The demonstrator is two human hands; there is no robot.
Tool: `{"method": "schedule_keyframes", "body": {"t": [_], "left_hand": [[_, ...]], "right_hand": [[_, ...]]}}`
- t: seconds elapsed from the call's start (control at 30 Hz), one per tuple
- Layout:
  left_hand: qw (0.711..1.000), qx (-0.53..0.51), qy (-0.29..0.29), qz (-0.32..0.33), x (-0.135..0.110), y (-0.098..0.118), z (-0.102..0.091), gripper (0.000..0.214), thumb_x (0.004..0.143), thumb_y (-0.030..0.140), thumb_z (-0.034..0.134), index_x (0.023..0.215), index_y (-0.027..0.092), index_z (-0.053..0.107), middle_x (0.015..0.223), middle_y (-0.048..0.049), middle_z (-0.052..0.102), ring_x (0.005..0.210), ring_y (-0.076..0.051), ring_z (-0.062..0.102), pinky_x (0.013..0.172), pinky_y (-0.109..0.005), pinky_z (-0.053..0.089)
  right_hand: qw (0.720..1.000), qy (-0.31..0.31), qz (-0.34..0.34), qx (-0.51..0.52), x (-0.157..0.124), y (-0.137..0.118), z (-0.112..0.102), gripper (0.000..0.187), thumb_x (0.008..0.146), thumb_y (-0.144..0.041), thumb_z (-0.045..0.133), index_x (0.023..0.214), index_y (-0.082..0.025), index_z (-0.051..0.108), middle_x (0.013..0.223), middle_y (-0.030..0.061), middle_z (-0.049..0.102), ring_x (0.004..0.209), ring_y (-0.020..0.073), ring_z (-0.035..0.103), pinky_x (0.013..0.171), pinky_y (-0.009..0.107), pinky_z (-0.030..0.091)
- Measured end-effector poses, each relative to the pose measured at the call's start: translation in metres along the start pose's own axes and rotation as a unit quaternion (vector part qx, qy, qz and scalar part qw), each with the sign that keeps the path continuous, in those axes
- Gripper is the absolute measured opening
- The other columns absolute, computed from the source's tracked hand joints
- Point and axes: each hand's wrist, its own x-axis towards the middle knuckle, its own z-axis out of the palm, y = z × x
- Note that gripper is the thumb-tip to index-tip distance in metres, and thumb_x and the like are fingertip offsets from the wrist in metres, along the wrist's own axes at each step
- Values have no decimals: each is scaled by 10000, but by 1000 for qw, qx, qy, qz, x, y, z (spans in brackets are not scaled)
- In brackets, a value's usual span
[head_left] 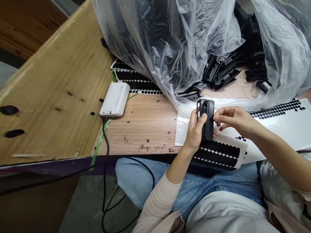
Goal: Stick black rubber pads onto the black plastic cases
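My left hand (194, 131) grips a black carbon-fibre-patterned plastic part (207, 124) upright, just above the table. My right hand (233, 121) comes in from the right, its fingertips pinched at the part's right edge. Whether they hold anything small is hidden. Beneath both hands lies a white backing sheet of black round stickers (218, 153), with rows of dots showing. Some of the sheet's dots are gone near its top edge.
A white power bank (114, 99) with a black cable sits on the wooden table (150, 129). Black plastic parts (218, 72) lie heaped under a clear plastic bag (170, 42). More sticker sheets (277, 110) lie around. A tilted wooden board (55, 97) rises at left.
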Motion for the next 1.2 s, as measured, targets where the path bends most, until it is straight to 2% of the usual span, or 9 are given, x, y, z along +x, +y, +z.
{"method": "schedule_keyframes", "body": {"t": [0.4, 0.73, 0.93, 1.1, 1.2], "left_hand": [[1000, -10, -5, 1, 1, 0, -1, 608, 991, 599, 696, 1425, 238, 469, 841, -2, 759, 589, -207, 762, 535, -266, 579], [1000, -3, -5, 15, -2, 0, 0, 565, 1000, 574, 687, 1407, 260, 453, 826, 9, 751, 577, -206, 754, 541, -282, 591], [1000, 8, -3, 14, -2, 0, 0, 611, 996, 589, 692, 1442, 268, 426, 774, 30, 724, 574, -196, 740, 560, -296, 625], [1000, -2, 2, 19, -1, 0, 1, 603, 968, 581, 741, 1407, 279, 457, 928, 7, 756, 559, -168, 730, 545, -287, 618], [999, -32, -7, 3, 1, 2, -1, 597, 948, 592, 748, 1366, 260, 482, 986, -18, 769, 553, -165, 732, 498, -253, 560]], "right_hand": [[1000, -7, -13, -18, 0, -2, 4, 435, 737, -584, 975, 811, -198, 789, 721, 5, 744, 660, 145, 704, 671, 282, 610], [995, 29, -63, -70, -2, -9, 11, 381, 701, -502, 975, 782, -185, 780, 750, 8, 729, 650, 146, 650, 648, 304, 579], [972, 55, -128, -189, -7, -8, 12, 283, 846, -460, 851, 795, -202, 744, 737, 17, 714, 693, 186, 657, 710, 356, 558], [951, 80, -195, -228, -7, 0, 13, 228, 908, -405, 808, 964, -236, 665, 889, 26, 725, 803, 209, 688, 657, 330, 562], [934, 143, -230, -231, 0, 8, 12, 219, 951, -410, 761, 971, -248, 616, 894, 26, 715, 815, 211, 690, 633, 321, 532]]}}
